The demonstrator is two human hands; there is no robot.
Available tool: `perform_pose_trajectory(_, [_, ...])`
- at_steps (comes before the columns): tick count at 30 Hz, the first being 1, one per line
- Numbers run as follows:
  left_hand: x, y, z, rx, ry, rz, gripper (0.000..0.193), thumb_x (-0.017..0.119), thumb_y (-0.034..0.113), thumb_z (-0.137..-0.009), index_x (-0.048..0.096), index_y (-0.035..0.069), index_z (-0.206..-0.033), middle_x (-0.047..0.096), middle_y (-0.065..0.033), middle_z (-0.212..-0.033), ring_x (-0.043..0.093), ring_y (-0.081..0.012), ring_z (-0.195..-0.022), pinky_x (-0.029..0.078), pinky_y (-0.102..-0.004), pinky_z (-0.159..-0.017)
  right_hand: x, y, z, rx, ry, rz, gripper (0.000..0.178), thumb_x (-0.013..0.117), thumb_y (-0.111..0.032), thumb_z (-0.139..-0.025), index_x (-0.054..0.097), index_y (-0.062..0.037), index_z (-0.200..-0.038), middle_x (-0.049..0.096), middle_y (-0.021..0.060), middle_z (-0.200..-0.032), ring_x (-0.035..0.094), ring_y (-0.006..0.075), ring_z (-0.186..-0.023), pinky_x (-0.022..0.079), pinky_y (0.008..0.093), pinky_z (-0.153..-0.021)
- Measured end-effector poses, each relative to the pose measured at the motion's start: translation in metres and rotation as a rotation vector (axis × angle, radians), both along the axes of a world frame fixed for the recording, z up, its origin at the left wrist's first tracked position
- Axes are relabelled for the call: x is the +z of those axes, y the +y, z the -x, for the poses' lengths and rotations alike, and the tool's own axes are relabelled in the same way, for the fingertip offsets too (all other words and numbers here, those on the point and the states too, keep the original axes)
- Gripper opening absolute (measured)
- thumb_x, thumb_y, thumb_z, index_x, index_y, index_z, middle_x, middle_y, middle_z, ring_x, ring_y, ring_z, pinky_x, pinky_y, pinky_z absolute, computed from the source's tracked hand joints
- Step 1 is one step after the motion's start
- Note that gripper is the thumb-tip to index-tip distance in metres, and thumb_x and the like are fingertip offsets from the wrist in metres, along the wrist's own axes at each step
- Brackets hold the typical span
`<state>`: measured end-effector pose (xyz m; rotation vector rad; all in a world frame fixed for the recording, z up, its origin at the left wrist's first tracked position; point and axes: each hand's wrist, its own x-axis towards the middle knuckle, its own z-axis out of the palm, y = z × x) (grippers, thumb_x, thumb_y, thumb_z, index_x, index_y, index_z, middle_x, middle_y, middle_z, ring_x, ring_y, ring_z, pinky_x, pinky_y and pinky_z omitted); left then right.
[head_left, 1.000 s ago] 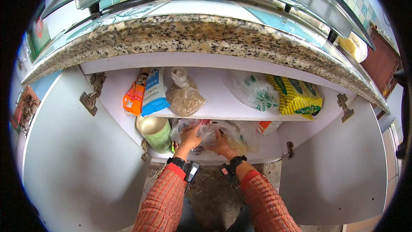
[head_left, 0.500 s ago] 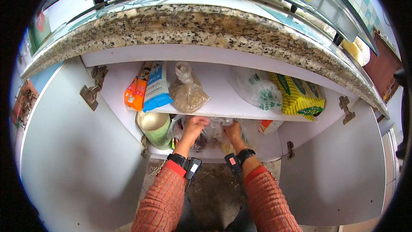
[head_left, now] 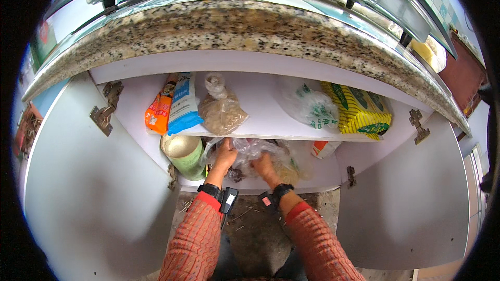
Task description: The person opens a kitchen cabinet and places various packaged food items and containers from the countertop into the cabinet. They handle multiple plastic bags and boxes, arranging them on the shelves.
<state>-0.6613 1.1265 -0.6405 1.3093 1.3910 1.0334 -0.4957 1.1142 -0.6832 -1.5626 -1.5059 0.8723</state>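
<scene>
On the lower shelf of an open cabinet, both my hands are at a clear plastic bag (head_left: pixel 251 148). My left hand (head_left: pixel 225 156) is closed on the bag's left side, just under the upper shelf's edge. Lower and to the right, my right hand (head_left: pixel 266 168) has its fingers closed at the bag's film; its fingertips are partly hidden in the plastic. Dark, small contents show through the plastic between my hands. Beside my right hand lies a clear bag with pale yellowish contents (head_left: pixel 285 171). A green cylindrical container (head_left: pixel 188 164) stands left of my left hand.
The upper shelf (head_left: pixel 265 129) holds an orange packet (head_left: pixel 158 114), a blue-and-white packet (head_left: pixel 183 109), a tied bag of brown grains (head_left: pixel 224 113), a crumpled plastic bag (head_left: pixel 311 106) and a yellow-green package (head_left: pixel 359 109). Doors stand open left (head_left: pixel 99 177) and right (head_left: pixel 403 192), below a granite counter edge (head_left: pixel 250 26).
My right hand has moved left and slightly down, closer to my left hand. My left hand has shifted slightly left. The clear bag is bunched more between them, and the view has shifted a little.
</scene>
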Motion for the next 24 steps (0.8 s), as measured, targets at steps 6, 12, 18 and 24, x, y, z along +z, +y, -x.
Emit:
perform_pose_trajectory(6, [0.020, -0.010, 0.005, 0.027, 0.064, -0.121, 0.065, 0.054, 0.006, -0.075, 0.035, 0.007, -0.137, 0.051, -0.0195, -0.127, 0.049, -0.0312, -0.117, 0.038, -0.0362, -0.097, 0.023, -0.027, 0.052, -0.023, -0.221, -0.051, 0.022, 0.060, -0.007, -0.076, 0.062, 0.0005, -0.096, 0.065, 0.0209, -0.087, 0.066, 0.0319, -0.079, 0.051, 0.0398, -0.066])
perform_pose_trajectory(12, [0.016, -0.010, 0.002, 0.118, 0.265, -0.157, 0.034, 0.055, 0.004, -0.072, 0.054, 0.005, -0.107, 0.060, -0.0198, -0.105, 0.056, -0.0325, -0.103, 0.043, -0.0385, -0.086, 0.000, -0.021, 0.018, -0.139, -0.687, -0.055, 0.025, 0.054, -0.004, -0.077, 0.059, -0.0036, -0.102, 0.061, 0.0222, -0.100, 0.061, 0.0382, -0.092, 0.050, 0.0458, -0.076])
perform_pose_trajectory(18, [0.002, -0.012, -0.002, -0.385, 0.175, 0.458, 0.021, 0.054, 0.009, -0.080, 0.060, 0.008, -0.101, 0.063, -0.0083, -0.097, 0.059, -0.0252, -0.092, 0.047, -0.0365, -0.076, -0.048, -0.005, 0.010, 0.076, -0.548, -0.021, 0.036, 0.058, -0.016, -0.079, 0.058, -0.0099, -0.114, 0.052, 0.0216, -0.122, 0.053, 0.0372, -0.109, 0.044, 0.0425, -0.092])
perform_pose_trajectory(24, [-0.056, -0.023, -0.005, -0.501, -0.282, 0.436, 0.067, 0.050, 0.013, -0.084, 0.022, 0.008, -0.144, 0.035, -0.0061, -0.142, 0.044, -0.0187, -0.115, 0.042, -0.0333, -0.087, 0.025, -0.013, -0.024, 0.344, -0.502, 0.027, 0.047, 0.067, -0.027, -0.075, 0.058, -0.0052, -0.115, 0.058, 0.0189, -0.118, 0.055, 0.0340, -0.109, 0.043, 0.0426, -0.095])
